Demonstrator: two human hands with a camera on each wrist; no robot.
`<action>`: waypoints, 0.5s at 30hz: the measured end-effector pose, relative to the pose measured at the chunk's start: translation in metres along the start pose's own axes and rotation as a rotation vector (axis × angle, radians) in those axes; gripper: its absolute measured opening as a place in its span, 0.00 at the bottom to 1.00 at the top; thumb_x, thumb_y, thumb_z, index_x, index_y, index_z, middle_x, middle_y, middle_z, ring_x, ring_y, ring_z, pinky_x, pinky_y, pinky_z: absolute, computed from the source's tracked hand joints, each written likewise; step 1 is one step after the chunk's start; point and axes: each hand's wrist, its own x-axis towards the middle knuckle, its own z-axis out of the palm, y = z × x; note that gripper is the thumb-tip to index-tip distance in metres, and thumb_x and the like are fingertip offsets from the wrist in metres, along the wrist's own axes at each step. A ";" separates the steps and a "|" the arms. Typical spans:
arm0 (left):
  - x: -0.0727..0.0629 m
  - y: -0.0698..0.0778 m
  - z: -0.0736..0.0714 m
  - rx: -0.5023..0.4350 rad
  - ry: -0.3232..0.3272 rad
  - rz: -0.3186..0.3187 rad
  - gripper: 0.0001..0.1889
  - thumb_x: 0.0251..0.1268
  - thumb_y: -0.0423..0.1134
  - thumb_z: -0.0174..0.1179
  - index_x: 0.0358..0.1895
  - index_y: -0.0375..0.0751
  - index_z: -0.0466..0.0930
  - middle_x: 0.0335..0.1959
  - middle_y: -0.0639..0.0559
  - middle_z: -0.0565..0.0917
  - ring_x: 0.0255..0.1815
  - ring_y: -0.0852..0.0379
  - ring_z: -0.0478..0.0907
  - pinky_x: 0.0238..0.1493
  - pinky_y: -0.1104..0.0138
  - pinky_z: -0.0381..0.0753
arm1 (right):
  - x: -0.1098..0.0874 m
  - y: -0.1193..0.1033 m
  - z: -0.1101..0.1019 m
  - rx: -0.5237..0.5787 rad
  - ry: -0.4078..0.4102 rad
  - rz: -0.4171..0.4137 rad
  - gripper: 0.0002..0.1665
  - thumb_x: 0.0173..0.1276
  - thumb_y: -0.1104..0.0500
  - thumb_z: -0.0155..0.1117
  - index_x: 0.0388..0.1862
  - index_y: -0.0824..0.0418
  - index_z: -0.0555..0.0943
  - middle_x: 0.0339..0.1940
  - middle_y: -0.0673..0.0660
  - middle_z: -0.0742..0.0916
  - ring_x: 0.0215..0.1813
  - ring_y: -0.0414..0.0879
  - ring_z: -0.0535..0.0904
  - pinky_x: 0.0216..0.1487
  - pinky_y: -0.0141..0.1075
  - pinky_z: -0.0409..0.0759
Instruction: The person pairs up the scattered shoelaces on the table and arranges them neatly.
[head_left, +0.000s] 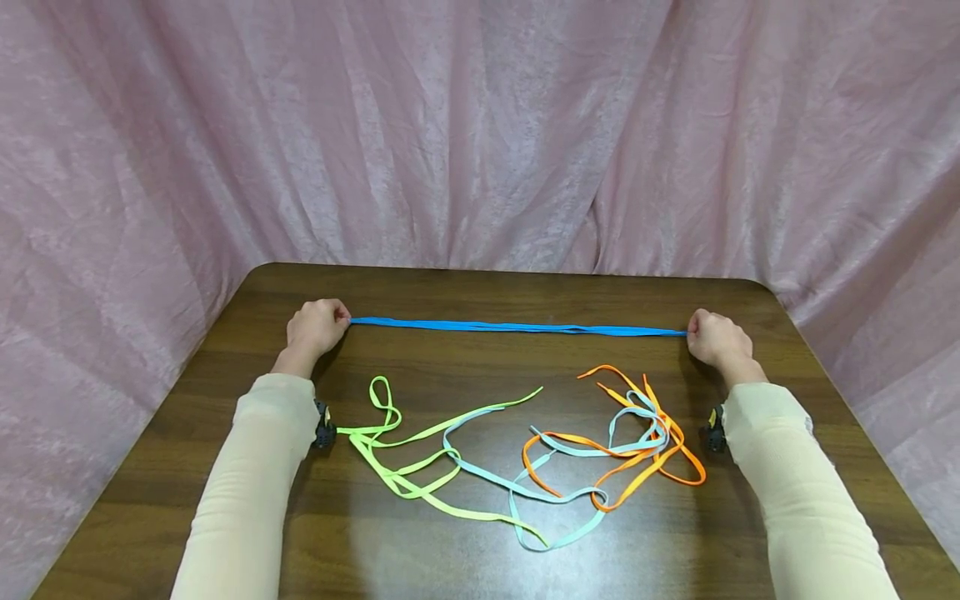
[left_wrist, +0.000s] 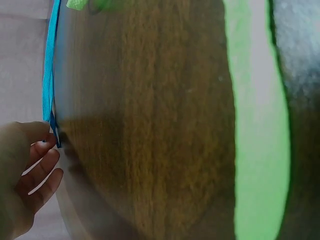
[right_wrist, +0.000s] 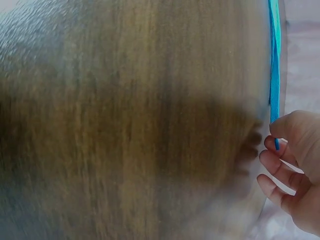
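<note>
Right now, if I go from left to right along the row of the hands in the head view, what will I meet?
Pink curtain, wooden table, left hand, stretched blue lace, right hand, table again, curtain again.

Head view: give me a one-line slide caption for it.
Both hands hold blue lacing straight beyond loose lime laces, pale-blue laces and orange laces on a wooden table.

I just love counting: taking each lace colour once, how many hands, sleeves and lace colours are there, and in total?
Hands, bare left hand and bare right hand: 2
Cream fabric sleeves: 2
Lace colours, bright blue flat lace, yellow-green flat lace, pale aqua flat lace, orange flat lace: 4 (overlaps hide individual lace counts)
Total: 8
</note>
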 end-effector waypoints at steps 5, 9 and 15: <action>0.001 -0.001 0.002 0.000 0.002 0.002 0.06 0.62 0.40 0.54 0.34 0.45 0.79 0.32 0.47 0.81 0.34 0.43 0.76 0.30 0.54 0.71 | 0.000 0.002 0.004 -0.006 0.015 -0.011 0.05 0.57 0.62 0.49 0.32 0.61 0.71 0.34 0.63 0.78 0.37 0.61 0.75 0.28 0.50 0.70; 0.001 0.000 0.002 0.006 0.006 0.007 0.06 0.61 0.41 0.54 0.33 0.45 0.79 0.33 0.46 0.81 0.34 0.42 0.77 0.30 0.54 0.72 | -0.001 0.002 0.005 -0.011 0.029 -0.023 0.05 0.57 0.62 0.50 0.31 0.61 0.72 0.34 0.62 0.76 0.37 0.61 0.74 0.28 0.50 0.70; 0.001 0.001 0.000 0.018 0.004 0.015 0.06 0.60 0.40 0.55 0.31 0.45 0.79 0.31 0.46 0.81 0.32 0.43 0.77 0.27 0.55 0.71 | -0.001 0.001 0.006 -0.010 0.048 -0.035 0.05 0.58 0.61 0.51 0.33 0.61 0.72 0.34 0.63 0.75 0.38 0.62 0.73 0.28 0.51 0.70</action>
